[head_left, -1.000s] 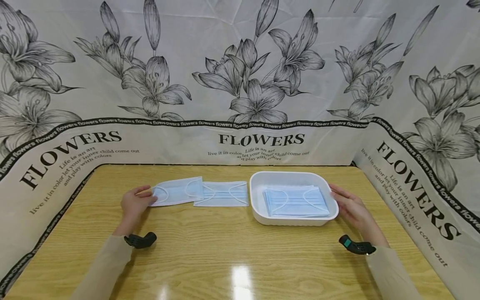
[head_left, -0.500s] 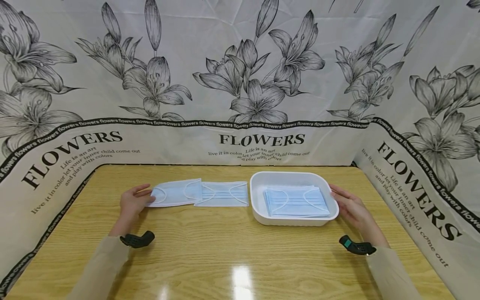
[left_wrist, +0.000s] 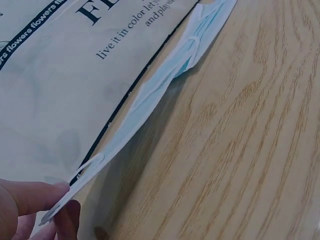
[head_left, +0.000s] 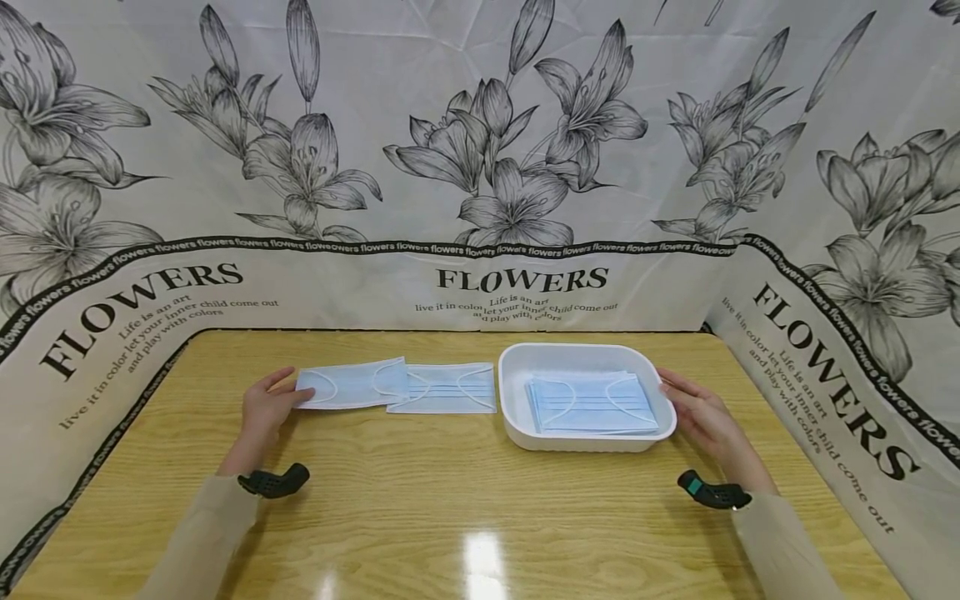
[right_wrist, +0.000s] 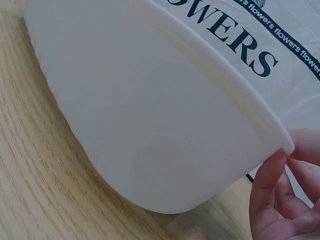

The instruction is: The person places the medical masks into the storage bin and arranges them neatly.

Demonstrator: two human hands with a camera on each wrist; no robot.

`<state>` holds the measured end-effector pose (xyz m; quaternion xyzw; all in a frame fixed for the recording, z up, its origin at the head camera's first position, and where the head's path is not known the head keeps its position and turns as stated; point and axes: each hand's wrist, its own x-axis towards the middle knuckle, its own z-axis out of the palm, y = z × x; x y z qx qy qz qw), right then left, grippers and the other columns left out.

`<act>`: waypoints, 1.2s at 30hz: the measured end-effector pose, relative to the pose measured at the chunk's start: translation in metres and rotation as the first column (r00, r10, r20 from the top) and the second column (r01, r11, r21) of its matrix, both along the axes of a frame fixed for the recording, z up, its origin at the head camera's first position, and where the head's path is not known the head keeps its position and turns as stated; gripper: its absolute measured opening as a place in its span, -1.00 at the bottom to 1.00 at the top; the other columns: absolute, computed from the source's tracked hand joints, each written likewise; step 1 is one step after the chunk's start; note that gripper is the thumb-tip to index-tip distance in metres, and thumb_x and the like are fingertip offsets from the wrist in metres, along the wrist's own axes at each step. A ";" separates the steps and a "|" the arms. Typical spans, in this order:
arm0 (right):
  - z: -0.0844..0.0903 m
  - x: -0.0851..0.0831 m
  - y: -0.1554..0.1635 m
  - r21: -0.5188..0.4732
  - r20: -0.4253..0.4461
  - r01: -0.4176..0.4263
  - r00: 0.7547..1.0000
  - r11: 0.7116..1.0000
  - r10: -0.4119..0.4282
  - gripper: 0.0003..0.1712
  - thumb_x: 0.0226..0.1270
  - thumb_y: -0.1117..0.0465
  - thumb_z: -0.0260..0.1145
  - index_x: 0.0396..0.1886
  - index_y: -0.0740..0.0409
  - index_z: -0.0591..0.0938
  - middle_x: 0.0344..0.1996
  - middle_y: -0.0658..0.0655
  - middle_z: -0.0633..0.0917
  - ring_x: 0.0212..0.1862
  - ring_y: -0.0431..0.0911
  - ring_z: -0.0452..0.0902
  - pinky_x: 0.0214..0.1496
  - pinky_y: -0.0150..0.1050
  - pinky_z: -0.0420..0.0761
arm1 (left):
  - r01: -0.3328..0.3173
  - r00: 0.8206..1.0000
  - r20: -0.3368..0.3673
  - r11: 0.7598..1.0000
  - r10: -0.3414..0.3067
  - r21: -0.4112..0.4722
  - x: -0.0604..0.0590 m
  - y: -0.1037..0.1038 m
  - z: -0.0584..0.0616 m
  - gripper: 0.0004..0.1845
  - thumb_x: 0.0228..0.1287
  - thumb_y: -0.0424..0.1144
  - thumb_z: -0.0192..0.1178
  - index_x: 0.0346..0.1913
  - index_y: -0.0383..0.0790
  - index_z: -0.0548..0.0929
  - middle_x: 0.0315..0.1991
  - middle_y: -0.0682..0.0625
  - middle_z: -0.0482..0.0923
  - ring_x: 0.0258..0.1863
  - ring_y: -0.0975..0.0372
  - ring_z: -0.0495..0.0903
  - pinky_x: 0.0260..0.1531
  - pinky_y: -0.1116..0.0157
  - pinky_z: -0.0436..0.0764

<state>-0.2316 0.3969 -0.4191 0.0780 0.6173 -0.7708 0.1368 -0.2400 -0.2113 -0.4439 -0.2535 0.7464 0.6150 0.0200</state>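
A stack of masks (head_left: 592,404) lies in the white tray (head_left: 517,421) steadied by the right hand's (head_left: 701,417) relaxed fingers, while the left hand (head_left: 264,408) pinches the left mask (head_left: 352,385), the second loose mask (head_left: 446,388) untouched

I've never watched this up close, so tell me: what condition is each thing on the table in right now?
Left mask: one end lifted, pinched by left hand.
Second mask: flat on table, partly under left mask.
Mask stack: lying in tray.
Tray: upright, right hand touching its rim.
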 end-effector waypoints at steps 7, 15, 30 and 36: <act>0.001 0.001 -0.001 0.007 -0.003 -0.002 1.000 1.000 0.002 -0.68 0.44 0.26 0.15 -0.03 -0.25 0.68 -0.17 -0.35 0.68 -0.10 -0.43 0.58 -0.10 -0.51 0.61 | 0.046 0.999 0.023 0.998 -0.045 -0.053 -0.003 -0.001 -0.002 -0.32 0.35 -0.18 0.16 0.44 -0.31 0.22 0.33 -0.36 0.33 0.13 0.15 0.46 -0.40 0.70 0.40; 0.003 0.000 -0.001 0.008 0.033 0.017 0.999 1.000 -0.017 -0.69 0.41 0.24 0.20 -0.05 -0.28 0.69 -0.20 -0.36 0.68 -0.12 -0.44 0.59 -0.10 -0.52 0.61 | 0.114 0.993 0.047 0.984 -0.109 -0.138 -0.001 -0.002 -0.003 -0.40 0.36 -0.08 0.15 0.34 -0.37 0.38 0.27 -0.29 0.40 -0.23 0.40 0.47 -0.43 0.60 0.50; 0.000 0.001 0.000 -0.011 0.024 0.019 1.000 1.000 -0.018 -0.70 0.42 0.26 0.18 -0.12 -0.26 0.70 -0.19 -0.33 0.69 -0.11 -0.44 0.59 -0.10 -0.52 0.60 | 0.116 0.993 -0.005 0.968 -0.120 -0.224 0.002 0.004 0.018 -0.46 0.41 -0.08 0.09 0.31 -0.35 0.43 0.08 -0.28 0.54 -0.46 0.45 0.49 -0.48 0.53 0.58; 0.001 0.001 0.000 0.005 0.033 0.023 0.999 1.000 -0.023 -0.62 0.40 0.23 0.21 0.14 -0.20 0.60 -0.20 -0.36 0.67 -0.10 -0.46 0.57 -0.07 -0.54 0.59 | 0.076 0.996 -0.032 0.970 -0.085 -0.230 0.001 0.003 0.027 -0.47 0.38 -0.09 0.12 0.27 -0.37 0.47 -0.22 -0.08 0.59 -0.56 0.47 0.45 -0.56 0.53 0.55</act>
